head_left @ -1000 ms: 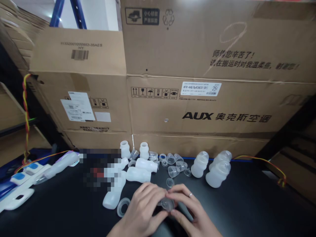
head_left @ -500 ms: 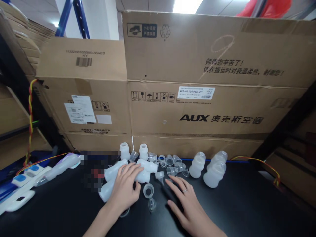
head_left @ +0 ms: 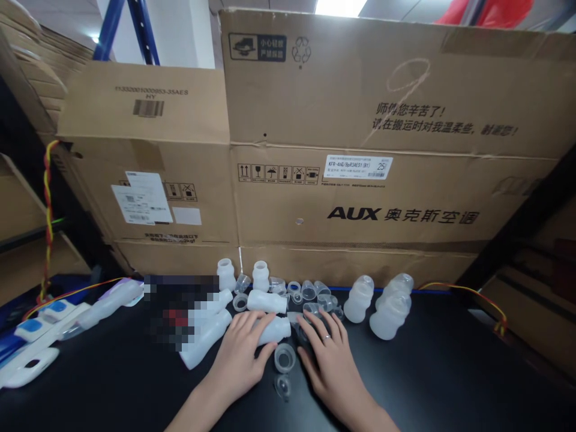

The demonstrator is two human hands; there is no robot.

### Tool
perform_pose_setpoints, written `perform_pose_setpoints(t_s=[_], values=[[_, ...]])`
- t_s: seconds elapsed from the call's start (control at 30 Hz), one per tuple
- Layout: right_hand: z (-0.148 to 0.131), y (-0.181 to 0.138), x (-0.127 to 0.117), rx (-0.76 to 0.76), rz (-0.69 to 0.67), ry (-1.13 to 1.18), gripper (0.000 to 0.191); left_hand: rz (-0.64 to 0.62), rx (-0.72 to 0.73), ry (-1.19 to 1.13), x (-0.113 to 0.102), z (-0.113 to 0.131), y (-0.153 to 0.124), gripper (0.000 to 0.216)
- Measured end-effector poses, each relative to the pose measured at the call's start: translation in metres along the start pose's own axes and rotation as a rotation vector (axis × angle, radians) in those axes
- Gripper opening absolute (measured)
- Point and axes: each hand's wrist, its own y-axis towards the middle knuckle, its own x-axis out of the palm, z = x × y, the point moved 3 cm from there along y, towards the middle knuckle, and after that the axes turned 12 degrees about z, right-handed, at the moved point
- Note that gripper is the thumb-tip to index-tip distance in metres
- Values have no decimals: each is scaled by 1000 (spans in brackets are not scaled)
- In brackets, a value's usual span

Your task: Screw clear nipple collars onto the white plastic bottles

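Observation:
My left hand (head_left: 243, 348) lies curled over a white plastic bottle (head_left: 279, 329) on its side, fingers across the top and thumb along the near side. Just to the right, my right hand (head_left: 328, 354) has its fingers spread, the fingertips at a small whitish part (head_left: 294, 318) that they mostly cover. A translucent ring (head_left: 284, 358) lies between the hands, with a small clear cap (head_left: 282, 387) nearer me. Another white bottle (head_left: 266, 301) lies behind, and one more (head_left: 207, 339) is left of my left hand. Clear cups (head_left: 308, 291) sit beyond my right hand.
Two open white bottles stand at the back, the nearer-centre one (head_left: 260, 277) beside the clear parts. Frosted bottles (head_left: 391, 315) stand to the right. A large cardboard box (head_left: 360, 234) walls off the black table (head_left: 427, 384). At left are a power strip (head_left: 49, 321) and a bagged item (head_left: 103, 309).
My left hand has moved right and slightly nearer with a white bottle under it. My right hand has shifted a little left. The translucent ring and clear cap now appear farther right and lower.

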Motion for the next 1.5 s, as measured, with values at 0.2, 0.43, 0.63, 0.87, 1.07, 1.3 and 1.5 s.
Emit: perform_pose_setpoints(t_s=[0.2,0.43,0.63,0.87,1.07,1.3,1.5], values=[[-1,14,11,14,86,72,56,-14,15,-27,2,6,-2,45],[15,13,-6,154,251,266,22,73,29,-13,-2,4,-1,45],[-5,-1,-15,289,347,548,19,181,139,-196,-14,31,-1,41],[-6,-11,-2,463,215,825,35,312,135,-454,1,37,-12,31],[-1,-19,4,363,117,784,51,308,34,-578,8,39,-16,35],[-7,-8,-17,161,23,647,46,301,168,-452,-6,43,-9,31],[-6,2,-20,219,-31,645,40,182,95,-488,-3,37,-10,27]])
